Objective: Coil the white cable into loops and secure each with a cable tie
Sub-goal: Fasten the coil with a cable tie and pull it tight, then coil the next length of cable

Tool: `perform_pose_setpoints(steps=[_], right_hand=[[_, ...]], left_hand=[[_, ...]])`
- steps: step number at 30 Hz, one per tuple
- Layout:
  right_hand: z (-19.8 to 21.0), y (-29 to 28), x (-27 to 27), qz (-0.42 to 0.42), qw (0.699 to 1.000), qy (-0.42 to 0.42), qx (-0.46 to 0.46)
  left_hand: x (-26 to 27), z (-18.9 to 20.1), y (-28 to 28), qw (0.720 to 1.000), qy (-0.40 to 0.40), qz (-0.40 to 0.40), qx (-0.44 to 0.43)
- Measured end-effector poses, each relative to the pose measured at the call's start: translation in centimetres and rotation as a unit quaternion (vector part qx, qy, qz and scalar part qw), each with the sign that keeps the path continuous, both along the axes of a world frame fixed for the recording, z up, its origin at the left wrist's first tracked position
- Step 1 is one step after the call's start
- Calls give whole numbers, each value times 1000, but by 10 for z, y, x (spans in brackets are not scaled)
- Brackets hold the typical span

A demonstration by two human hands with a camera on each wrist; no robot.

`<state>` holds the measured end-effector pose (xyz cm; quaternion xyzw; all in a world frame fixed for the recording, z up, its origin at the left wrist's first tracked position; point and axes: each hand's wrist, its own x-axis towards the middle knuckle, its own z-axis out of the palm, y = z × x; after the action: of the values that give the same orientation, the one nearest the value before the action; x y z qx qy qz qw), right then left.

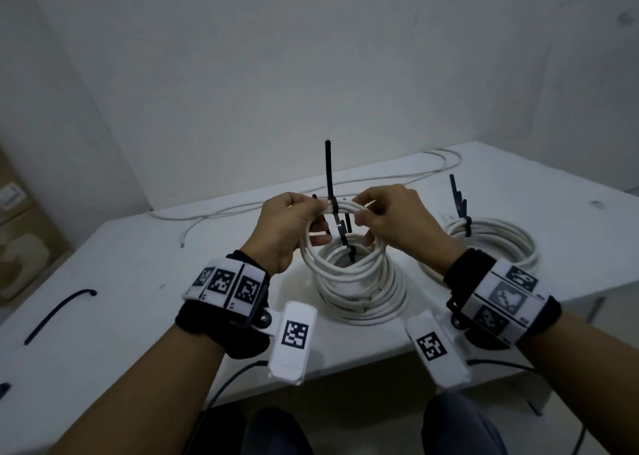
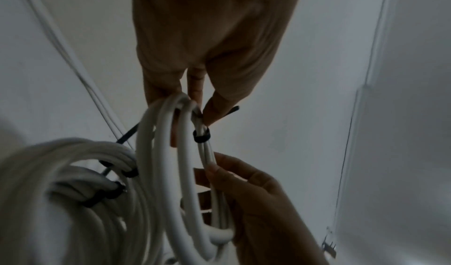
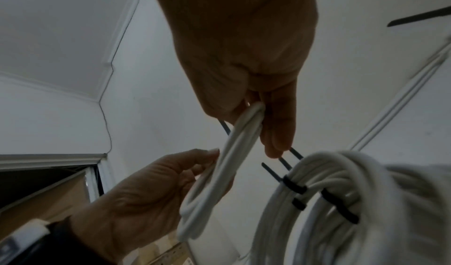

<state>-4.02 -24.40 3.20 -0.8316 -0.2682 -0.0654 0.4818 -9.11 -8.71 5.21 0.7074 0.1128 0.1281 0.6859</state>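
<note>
Both hands hold one small loop of white cable (image 1: 347,206) up above a stack of tied coils (image 1: 363,302) on the table. A black cable tie (image 1: 329,178) wraps the loop's top, its tail pointing straight up. My left hand (image 1: 318,212) pinches the loop just left of the tie, and my right hand (image 1: 363,214) pinches it just right of it. In the left wrist view the tie's band (image 2: 201,136) circles the strands below my left fingertips (image 2: 212,113). In the right wrist view my right fingers (image 3: 275,134) grip the loop (image 3: 234,147).
A second tied coil (image 1: 491,243) lies to the right on the white table (image 1: 138,281). Loose white cable (image 1: 397,174) runs along the table's back edge by the wall. A spare black tie (image 1: 58,316) lies at the left. Cardboard boxes (image 1: 20,240) stand past the table's left side.
</note>
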Motion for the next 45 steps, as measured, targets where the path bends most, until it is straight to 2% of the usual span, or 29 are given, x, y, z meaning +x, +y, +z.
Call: perform_pose_setpoints(steps=[5,8,10,16,20,23,27,33,36,40,45], right_hand=[[-19,-3,8,-28,994,-34,-98],[-23,-4,11,-69,976,-87,-187],[-25,-5,12,-89,962,-101,-236],[-38,-1,17,-94,951,-106,-275],[-38,-2,21,-74,961,-91,-252],[-37,-2,23,-68,957,-91,-266],[-30,-7,24,-61,957,-65,-275],[6,-15,54,-61,986,1,-158],[17,-9,85,-52,989,35,-137],[16,14,141,-19,973,43,-228],[4,58,219,-2,928,50,-370]], left_hand=[[5,-25,0,988,-2,27,153],[9,-34,-4,967,-6,42,249],[13,-38,-5,958,-15,47,283],[21,-45,-6,929,-28,53,366],[20,-51,-4,902,-33,61,427],[20,-54,-1,898,-19,47,438],[14,-54,6,911,-4,41,410],[24,-26,31,921,-10,84,381],[46,-10,47,916,6,90,390],[85,3,72,894,35,74,441],[147,-3,106,861,92,19,499]])
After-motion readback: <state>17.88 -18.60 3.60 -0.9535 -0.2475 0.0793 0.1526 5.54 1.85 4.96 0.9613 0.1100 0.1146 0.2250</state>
